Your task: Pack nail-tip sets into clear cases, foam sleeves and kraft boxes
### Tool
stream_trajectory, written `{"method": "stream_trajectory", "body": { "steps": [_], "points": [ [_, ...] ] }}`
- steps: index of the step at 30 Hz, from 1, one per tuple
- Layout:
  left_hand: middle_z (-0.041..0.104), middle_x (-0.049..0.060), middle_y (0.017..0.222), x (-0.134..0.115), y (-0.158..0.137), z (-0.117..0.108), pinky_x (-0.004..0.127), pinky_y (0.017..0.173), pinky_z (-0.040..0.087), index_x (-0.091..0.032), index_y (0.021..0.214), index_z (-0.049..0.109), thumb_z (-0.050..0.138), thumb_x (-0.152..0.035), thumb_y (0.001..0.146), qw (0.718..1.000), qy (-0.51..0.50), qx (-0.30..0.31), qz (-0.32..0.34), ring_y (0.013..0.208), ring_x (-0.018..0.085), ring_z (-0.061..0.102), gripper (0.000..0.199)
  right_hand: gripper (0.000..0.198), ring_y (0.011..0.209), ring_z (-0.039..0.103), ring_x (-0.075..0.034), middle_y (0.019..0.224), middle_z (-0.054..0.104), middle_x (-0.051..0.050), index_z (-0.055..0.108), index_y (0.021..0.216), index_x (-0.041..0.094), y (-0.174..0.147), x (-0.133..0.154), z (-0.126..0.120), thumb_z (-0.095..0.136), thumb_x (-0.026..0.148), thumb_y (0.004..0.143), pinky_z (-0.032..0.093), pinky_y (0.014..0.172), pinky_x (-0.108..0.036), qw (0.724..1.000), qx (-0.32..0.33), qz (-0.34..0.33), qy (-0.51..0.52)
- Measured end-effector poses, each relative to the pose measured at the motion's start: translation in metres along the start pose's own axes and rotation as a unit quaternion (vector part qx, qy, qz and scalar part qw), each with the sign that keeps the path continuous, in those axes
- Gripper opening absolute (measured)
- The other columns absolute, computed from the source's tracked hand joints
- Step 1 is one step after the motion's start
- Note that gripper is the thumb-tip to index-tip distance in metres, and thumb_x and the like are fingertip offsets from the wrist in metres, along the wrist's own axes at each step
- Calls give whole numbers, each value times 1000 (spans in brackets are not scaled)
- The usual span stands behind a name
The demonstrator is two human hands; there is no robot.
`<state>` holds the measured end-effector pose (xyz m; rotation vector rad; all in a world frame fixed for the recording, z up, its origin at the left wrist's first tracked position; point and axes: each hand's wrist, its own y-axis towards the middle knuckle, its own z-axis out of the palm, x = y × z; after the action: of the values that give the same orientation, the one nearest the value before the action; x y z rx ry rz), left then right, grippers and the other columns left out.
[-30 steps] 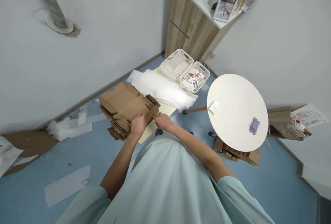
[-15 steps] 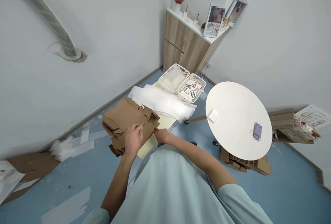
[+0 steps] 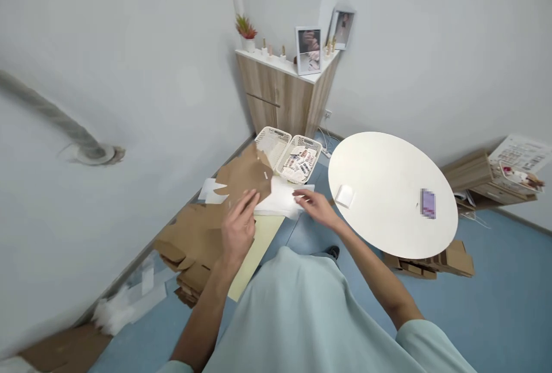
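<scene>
My left hand (image 3: 238, 232) grips the near edge of a flat, unfolded cardboard box (image 3: 244, 175), tilted up above the low yellowish table (image 3: 265, 241). The thumb is hidden beneath it. A stack of flattened cardboard boxes (image 3: 190, 235) lies under and to the left of that hand. White foam sheets (image 3: 280, 200) spread behind, partly covered by the lifted box. My right hand (image 3: 317, 207) is over the right end of these sheets, its fingers apart and slightly bent. It holds nothing that I can see; whether its fingertips touch the sheet I cannot tell.
Beyond the sheets stand a white basket (image 3: 269, 146) and another basket (image 3: 319, 154) filled with printed cards. On the right, a round white table (image 3: 388, 189) carries a small white object (image 3: 345, 195) and a blurred purple item. A wooden cabinet (image 3: 280, 94) fills the corner.
One flattened box has come up off the stack in my left hand and moved away from me. My right hand has left the stack and shifted right, its fingers opened. The view has turned.
</scene>
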<state>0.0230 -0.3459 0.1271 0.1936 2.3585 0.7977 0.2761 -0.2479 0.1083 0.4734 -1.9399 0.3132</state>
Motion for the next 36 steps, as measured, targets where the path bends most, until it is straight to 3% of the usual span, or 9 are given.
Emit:
{"method": "stream_trajectory", "body": {
  "steps": [6,9,13,17,22,26,29,32,36],
  "points": [
    [62,7,154,-67,38,111,48,124,48,-29,163,47,29,-1,102,972,-71,137,179,153,22,47,69,62,91,77,-23,113,78,-11,65,124,20,-46,-9,-128,77,66,85,65,68,-33,964,-205,99,135],
    [61,7,156,-106,47,178,48,123,50,-29,164,44,30,-1,103,946,-101,187,246,156,23,43,69,62,86,76,-23,102,78,-8,63,115,20,-79,-37,-176,82,67,78,64,61,-31,940,-276,141,141],
    [61,9,156,-154,45,271,51,124,48,-28,161,47,33,-5,106,912,-134,258,290,157,24,42,61,52,87,76,-23,99,79,-8,63,104,19,-125,-95,-233,78,63,80,63,59,-30,904,-348,206,137],
    [59,12,157,-191,28,357,53,127,42,-26,156,53,35,-8,108,869,-154,369,292,157,25,41,55,42,87,76,-24,98,79,-10,61,98,20,-168,-162,-274,72,58,82,63,64,-32,879,-380,256,129],
    [59,14,157,-210,-3,442,54,127,40,-24,150,58,39,-10,106,815,-139,485,285,155,25,45,49,40,83,74,-24,91,78,-9,59,90,21,-207,-242,-293,63,59,80,62,71,-36,872,-369,302,107],
    [56,14,159,-213,-24,486,51,127,38,-25,144,63,48,-6,101,793,-102,545,251,155,25,45,50,36,90,75,-25,96,78,-10,61,91,20,-226,-294,-297,56,54,84,62,78,-37,873,-323,352,97],
    [53,14,163,-215,-35,504,50,126,38,-27,143,64,50,-4,98,783,-70,581,212,156,26,44,53,30,94,75,-26,95,79,-9,66,94,19,-237,-319,-304,53,45,88,61,83,-38,874,-276,399,34],
    [45,15,168,-214,-42,510,52,126,37,-26,149,59,48,-2,96,778,-39,597,192,159,28,38,59,28,106,73,-29,105,78,-11,71,105,18,-243,-331,-314,55,36,90,57,95,-41,867,-266,422,-9],
    [37,22,171,-204,-38,505,53,130,31,-17,157,48,58,-10,94,793,-31,581,180,162,33,29,64,48,130,63,-31,140,66,-20,62,138,11,-232,-328,-331,51,32,97,48,113,-45,864,-292,394,-112]
  ]
}}
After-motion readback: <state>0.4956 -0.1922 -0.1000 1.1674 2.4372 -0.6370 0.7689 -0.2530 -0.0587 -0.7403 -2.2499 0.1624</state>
